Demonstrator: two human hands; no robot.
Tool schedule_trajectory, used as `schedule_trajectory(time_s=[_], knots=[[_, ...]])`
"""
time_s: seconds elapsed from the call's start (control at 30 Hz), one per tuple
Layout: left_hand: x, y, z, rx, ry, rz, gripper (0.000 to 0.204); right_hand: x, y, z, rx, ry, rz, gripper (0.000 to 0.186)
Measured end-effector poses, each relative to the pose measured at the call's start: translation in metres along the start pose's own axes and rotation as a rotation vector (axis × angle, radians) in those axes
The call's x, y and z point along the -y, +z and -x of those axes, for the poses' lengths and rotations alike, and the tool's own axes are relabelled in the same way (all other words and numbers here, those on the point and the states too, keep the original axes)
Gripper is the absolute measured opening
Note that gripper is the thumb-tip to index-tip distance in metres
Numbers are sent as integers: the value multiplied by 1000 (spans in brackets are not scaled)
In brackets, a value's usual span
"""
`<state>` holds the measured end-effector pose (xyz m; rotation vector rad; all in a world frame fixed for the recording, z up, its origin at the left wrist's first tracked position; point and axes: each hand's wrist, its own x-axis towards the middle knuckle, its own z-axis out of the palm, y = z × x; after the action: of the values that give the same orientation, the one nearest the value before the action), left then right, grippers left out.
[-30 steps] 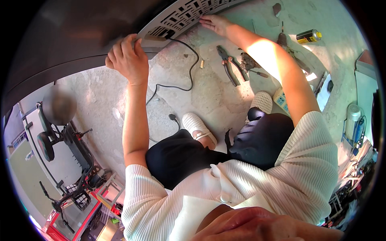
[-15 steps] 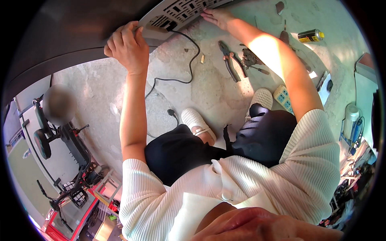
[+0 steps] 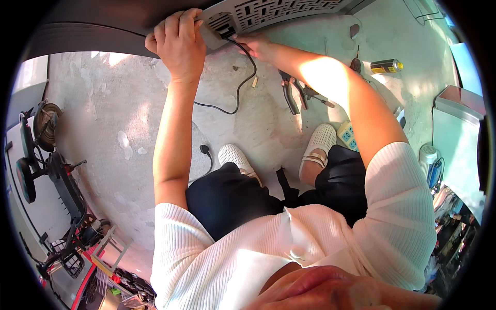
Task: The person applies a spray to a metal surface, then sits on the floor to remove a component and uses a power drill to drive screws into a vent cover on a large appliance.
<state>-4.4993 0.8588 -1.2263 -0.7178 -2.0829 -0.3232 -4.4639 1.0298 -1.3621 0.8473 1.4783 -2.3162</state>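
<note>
A large dark appliance point(image 3: 98, 31) with a grey slotted panel point(image 3: 289, 14) fills the top of the view. My left hand point(image 3: 181, 44) has its fingers bent over the appliance's edge at the panel's left end. At the panel's lower edge is my right hand point(image 3: 256, 47), close to where a black power cord point(image 3: 247, 77) comes out. Its fingers reach leftward, partly extended, their tips against the panel edge beside the cord. The cord loops down across the floor, and its plug point(image 3: 205, 149) lies near my left shoe.
Pliers point(image 3: 292, 95), a screwdriver point(image 3: 324, 102) and a spray can point(image 3: 386, 66) lie on the concrete floor, right of centre. A power strip point(image 3: 347, 135) is beside my right shoe point(image 3: 319, 139). An electric scooter point(image 3: 64, 181) stands at left, a grey cabinet point(image 3: 457, 129) at right.
My right hand has slid left along the panel's lower edge to the cord. My left hand still grips the appliance's edge. The view has shifted, showing more of the panel.
</note>
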Motion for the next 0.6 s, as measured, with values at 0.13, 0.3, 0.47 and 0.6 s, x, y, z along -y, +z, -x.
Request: schedule_trajectory(time_s=[0.13,0.3,0.47,0.6], knots=[[2,0,3,0,-17,21,13,-19,0,-22,-49,15,-109,29],[6,2,5,-22,-13,51,13,-25,17,-25,-40,26,-180,31],[2,-6,1,-18,11,65,15,-31,26,-25,-52,-31,-260,33],[1,-8,2,-54,36,114,15,-30,25,-25,-47,-56,-295,33]])
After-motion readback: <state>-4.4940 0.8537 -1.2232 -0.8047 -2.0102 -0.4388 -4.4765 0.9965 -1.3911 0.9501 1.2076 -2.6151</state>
